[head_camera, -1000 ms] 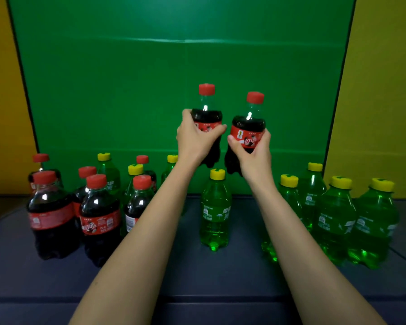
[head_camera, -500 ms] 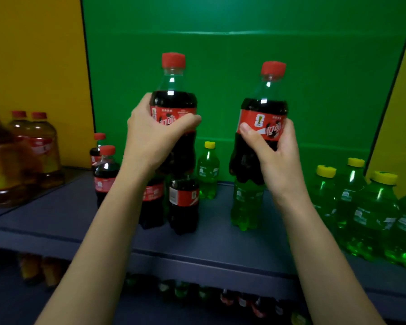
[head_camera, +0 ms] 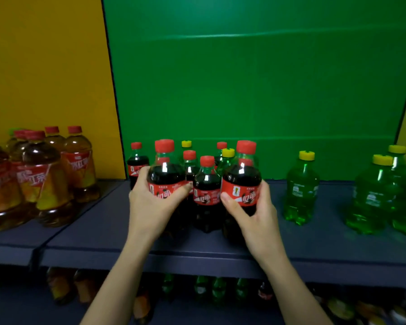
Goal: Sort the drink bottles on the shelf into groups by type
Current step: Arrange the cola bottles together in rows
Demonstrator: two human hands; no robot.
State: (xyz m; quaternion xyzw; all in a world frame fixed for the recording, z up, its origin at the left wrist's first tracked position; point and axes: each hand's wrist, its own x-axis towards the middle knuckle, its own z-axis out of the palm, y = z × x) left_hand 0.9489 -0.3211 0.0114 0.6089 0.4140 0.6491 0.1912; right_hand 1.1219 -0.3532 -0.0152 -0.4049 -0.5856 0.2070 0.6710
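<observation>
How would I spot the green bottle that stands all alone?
Look at the dark shelf in front of the green back wall. Right of the cola cluster, a yellow-capped green bottle stands by itself. Other green bottles crowd at the far right or hide among the colas.

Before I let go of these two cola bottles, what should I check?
1. Left hand grips the left cola bottle: ok.
2. Right hand grips the right cola bottle: ok.
3. Both held bottles upright: ok.
4. Their bases resting on the shelf: cannot tell, hidden behind the hands.
5. Cola group holds only cola: not ok, green bottles with yellow caps stand among it.
</observation>
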